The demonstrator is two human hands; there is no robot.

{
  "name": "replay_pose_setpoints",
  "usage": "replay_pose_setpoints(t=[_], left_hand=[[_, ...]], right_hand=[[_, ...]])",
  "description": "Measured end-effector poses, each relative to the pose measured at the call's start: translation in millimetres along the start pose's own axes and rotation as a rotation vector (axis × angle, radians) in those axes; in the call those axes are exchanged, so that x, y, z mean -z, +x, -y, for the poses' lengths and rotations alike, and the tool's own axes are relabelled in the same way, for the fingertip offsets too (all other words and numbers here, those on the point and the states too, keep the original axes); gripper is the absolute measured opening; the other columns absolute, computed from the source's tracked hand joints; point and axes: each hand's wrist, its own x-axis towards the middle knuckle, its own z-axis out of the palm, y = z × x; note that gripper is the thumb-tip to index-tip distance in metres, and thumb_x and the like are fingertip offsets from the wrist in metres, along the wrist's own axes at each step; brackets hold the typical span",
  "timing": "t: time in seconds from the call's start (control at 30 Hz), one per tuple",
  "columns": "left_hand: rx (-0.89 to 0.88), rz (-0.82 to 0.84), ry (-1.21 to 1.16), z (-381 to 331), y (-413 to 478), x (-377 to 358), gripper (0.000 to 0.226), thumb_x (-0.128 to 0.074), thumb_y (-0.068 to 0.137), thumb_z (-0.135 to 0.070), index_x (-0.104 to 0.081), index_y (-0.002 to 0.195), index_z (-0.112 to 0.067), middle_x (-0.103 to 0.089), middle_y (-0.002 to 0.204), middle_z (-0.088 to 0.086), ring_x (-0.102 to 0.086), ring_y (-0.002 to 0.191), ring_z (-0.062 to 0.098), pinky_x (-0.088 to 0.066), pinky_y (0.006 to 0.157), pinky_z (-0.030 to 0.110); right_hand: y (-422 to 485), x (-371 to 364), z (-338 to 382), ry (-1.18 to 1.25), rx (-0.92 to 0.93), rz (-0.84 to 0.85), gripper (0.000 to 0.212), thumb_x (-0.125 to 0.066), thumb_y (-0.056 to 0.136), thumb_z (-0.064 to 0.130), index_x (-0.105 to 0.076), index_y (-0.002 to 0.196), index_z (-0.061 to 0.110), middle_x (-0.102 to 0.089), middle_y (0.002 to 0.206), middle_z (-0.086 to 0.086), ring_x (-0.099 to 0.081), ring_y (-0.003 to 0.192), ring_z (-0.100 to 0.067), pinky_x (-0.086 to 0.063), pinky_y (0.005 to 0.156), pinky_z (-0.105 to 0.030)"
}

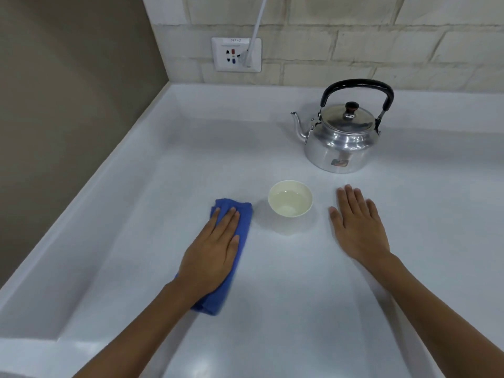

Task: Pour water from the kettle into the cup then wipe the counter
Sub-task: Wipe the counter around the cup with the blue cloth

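Observation:
A shiny metal kettle (342, 140) with a black handle stands upright at the back right of the white counter (272, 309), spout pointing left. In front of it a small white cup (290, 201) holds water. My left hand (211, 252) lies flat, fingers extended, pressing on a folded blue cloth (240, 222) left of the cup. The cloth shows past my fingertips and below my wrist. To the right of the cup, my right hand (357, 225) rests flat on the counter with fingers spread and holds nothing.
A raised rim (109, 192) runs along the counter's left side against a brown wall. On the tiled back wall, a socket plate (236, 54) has a white plug and cable in it.

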Motion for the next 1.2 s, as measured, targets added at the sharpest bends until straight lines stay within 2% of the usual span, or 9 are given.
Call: replay_pose_setpoints(t=[0.1, 0.37, 0.53, 0.7, 0.83, 0.93, 1.03, 1.1, 1.2], left_hand=[[0.095, 0.016, -0.046, 32.6, -7.2, 9.9, 0.062, -0.014, 0.093, -0.046, -0.022, 0.142, -0.008, -0.013, 0.149, -0.004, -0.005, 0.140, 0.016, 0.001, 0.112, 0.014], [0.291, 0.103, 0.246, 11.7, 46.7, -16.6, 0.046, -0.011, 0.099, -0.013, -0.009, 0.140, 0.008, -0.005, 0.152, 0.027, 0.000, 0.140, 0.041, 0.000, 0.116, 0.049], [0.031, 0.031, 0.081, -38.6, -15.5, -8.0, 0.049, -0.017, 0.097, -0.019, -0.039, 0.129, 0.010, -0.045, 0.137, 0.024, -0.038, 0.129, 0.040, -0.035, 0.107, 0.049], [0.147, 0.010, -0.049, 1.5, -47.6, 12.5, 0.052, -0.024, 0.098, -0.035, -0.020, 0.143, -0.009, -0.014, 0.151, -0.004, -0.005, 0.142, 0.017, -0.002, 0.111, 0.015], [0.269, -0.025, 0.073, 4.5, -12.7, 2.3, 0.048, -0.030, 0.098, -0.016, -0.016, 0.140, 0.003, -0.016, 0.152, 0.019, -0.006, 0.142, 0.033, 0.000, 0.114, 0.030], [0.265, -0.010, 0.132, -27.0, -4.8, -7.9, 0.045, -0.032, 0.097, -0.010, -0.025, 0.134, 0.014, -0.025, 0.146, 0.030, -0.015, 0.137, 0.046, -0.012, 0.116, 0.049], [0.124, -0.001, 0.123, -58.2, -23.8, -10.9, 0.044, -0.029, 0.094, -0.014, -0.039, 0.128, 0.012, -0.044, 0.137, 0.028, -0.036, 0.129, 0.045, -0.032, 0.108, 0.052], [0.002, -0.026, 0.092, -64.2, -43.3, -4.0, 0.045, -0.030, 0.092, -0.018, -0.047, 0.124, 0.010, -0.052, 0.131, 0.023, -0.044, 0.125, 0.039, -0.033, 0.108, 0.038], [0.055, -0.008, 0.001, -46.8, -64.3, 9.8, 0.049, -0.029, 0.096, -0.028, -0.036, 0.136, 0.000, -0.031, 0.144, 0.004, -0.020, 0.138, 0.021, 0.000, 0.112, 0.013]], right_hand=[[1.2, -0.8, 2.0, 0.004, -0.001, -0.006, 0.055, -0.018, 0.096, 0.037, -0.005, 0.144, 0.012, -0.006, 0.156, -0.008, -0.002, 0.143, -0.021, -0.004, 0.117, -0.040], [2.1, -3.5, 0.1, -0.003, -0.005, -0.030, 0.056, -0.018, 0.096, 0.037, -0.009, 0.144, 0.011, -0.010, 0.156, -0.009, -0.005, 0.143, -0.023, -0.006, 0.117, -0.042], [2.4, -5.7, -3.1, -0.006, -0.001, -0.025, 0.057, -0.016, 0.095, 0.038, -0.009, 0.144, 0.011, -0.010, 0.156, -0.009, -0.006, 0.143, -0.023, -0.007, 0.116, -0.041], [2.3, -5.9, -2.4, 0.005, -0.001, -0.017, 0.057, -0.016, 0.096, 0.038, -0.008, 0.144, 0.011, -0.009, 0.156, -0.009, -0.004, 0.143, -0.023, -0.005, 0.117, -0.041], [2.5, -4.9, -1.1, 0.006, -0.013, -0.009, 0.056, -0.015, 0.096, 0.038, -0.007, 0.144, 0.011, -0.007, 0.156, -0.009, -0.002, 0.143, -0.022, -0.003, 0.117, -0.040], [2.4, -4.6, -0.7, 0.002, -0.008, -0.013, 0.056, -0.016, 0.096, 0.037, -0.007, 0.144, 0.010, -0.007, 0.156, -0.010, -0.003, 0.143, -0.023, -0.004, 0.117, -0.041], [2.0, -4.4, -1.3, 0.005, -0.003, -0.016, 0.056, -0.017, 0.096, 0.036, -0.008, 0.144, 0.009, -0.008, 0.156, -0.011, -0.004, 0.143, -0.024, -0.005, 0.117, -0.042], [1.6, -4.1, -1.3, 0.007, 0.003, -0.013, 0.056, -0.017, 0.096, 0.036, -0.008, 0.144, 0.009, -0.008, 0.156, -0.010, -0.004, 0.143, -0.024, -0.004, 0.117, -0.041], [1.3, -3.3, -1.4, 0.014, 0.002, -0.002, 0.056, -0.017, 0.096, 0.036, -0.007, 0.144, 0.009, -0.007, 0.156, -0.010, -0.003, 0.143, -0.023, -0.003, 0.117, -0.041]])
